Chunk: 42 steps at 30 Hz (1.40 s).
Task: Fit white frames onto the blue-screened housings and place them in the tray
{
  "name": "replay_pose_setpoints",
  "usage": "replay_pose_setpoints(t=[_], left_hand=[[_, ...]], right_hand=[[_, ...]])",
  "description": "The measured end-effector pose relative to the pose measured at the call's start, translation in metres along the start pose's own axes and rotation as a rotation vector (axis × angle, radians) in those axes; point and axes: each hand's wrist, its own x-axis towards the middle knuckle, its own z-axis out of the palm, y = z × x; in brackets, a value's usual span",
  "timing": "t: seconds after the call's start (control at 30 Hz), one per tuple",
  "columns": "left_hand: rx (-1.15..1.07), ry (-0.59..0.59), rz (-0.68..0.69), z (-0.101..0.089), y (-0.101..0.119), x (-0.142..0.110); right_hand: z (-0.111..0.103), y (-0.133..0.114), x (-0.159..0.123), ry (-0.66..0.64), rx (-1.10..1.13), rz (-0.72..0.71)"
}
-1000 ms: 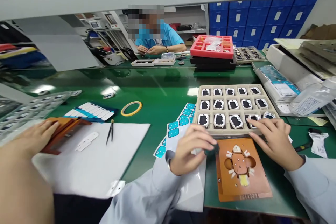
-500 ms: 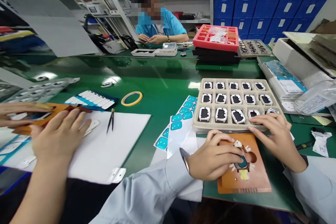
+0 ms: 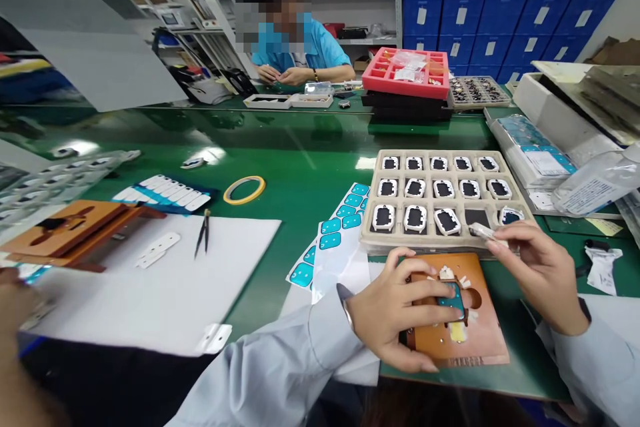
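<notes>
My left hand lies with fingers stretched over an orange-brown fixture. Its fingertips touch a teal rounded plate seated in the fixture, partly hidden by them. Above the fixture's far right corner, my right hand pinches a white watch case, tilted edge-on. Just behind is a beige compartment tray with rows of white watch cases with dark centres. One front-row compartment holds no case, only a dark pad. A yellow piece shows on the fixture near my left fingers.
Sheets of teal stickers lie left of the tray. Further left are a yellow tape roll, tweezers and another brown fixture. A co-worker's blurred arm is at far left; another person sits opposite. A clear bottle stands right.
My right hand has lifted a watch case from the tray's front row and brought it slightly toward me. My left fingers have shifted on the teal plate. The co-worker's hands have left the other fixture.
</notes>
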Motion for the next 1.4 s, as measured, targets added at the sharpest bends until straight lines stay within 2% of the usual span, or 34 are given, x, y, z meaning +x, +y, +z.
replay_pose_setpoints(t=[0.1,0.23,0.37,0.5,0.57,0.73,0.9,1.17,1.33,1.4], left_hand=[[0.004,-0.019,-0.015,-0.001,0.000,0.000],[-0.003,-0.031,-0.031,-0.002,0.000,0.000],[0.005,-0.056,-0.031,-0.002,0.000,0.000],[0.014,-0.077,-0.019,-0.003,0.000,0.001],[0.015,-0.082,-0.018,-0.004,0.000,0.001],[0.008,-0.058,-0.019,-0.005,0.000,0.000],[0.035,-0.025,-0.008,-0.006,0.002,0.000],[0.040,-0.021,-0.005,-0.005,0.002,0.002],[0.034,-0.032,-0.016,-0.005,0.002,0.001],[0.034,-0.039,-0.021,-0.005,0.002,0.001]], right_hand=[[-0.005,-0.011,-0.009,-0.131,0.108,0.070],[-0.007,-0.020,-0.015,-0.323,0.108,0.090],[-0.007,-0.019,-0.017,-0.388,0.002,0.054],[-0.010,-0.017,-0.020,-0.500,-0.011,0.058],[-0.015,-0.015,-0.016,-0.510,-0.038,-0.001],[-0.030,-0.003,-0.001,-0.597,-0.035,-0.255],[-0.023,0.004,-0.001,-0.606,-0.002,-0.278],[-0.016,-0.004,-0.004,-0.632,0.101,-0.253],[-0.009,-0.002,-0.006,-0.571,0.145,-0.246],[-0.007,-0.001,-0.007,-0.524,0.120,-0.292]])
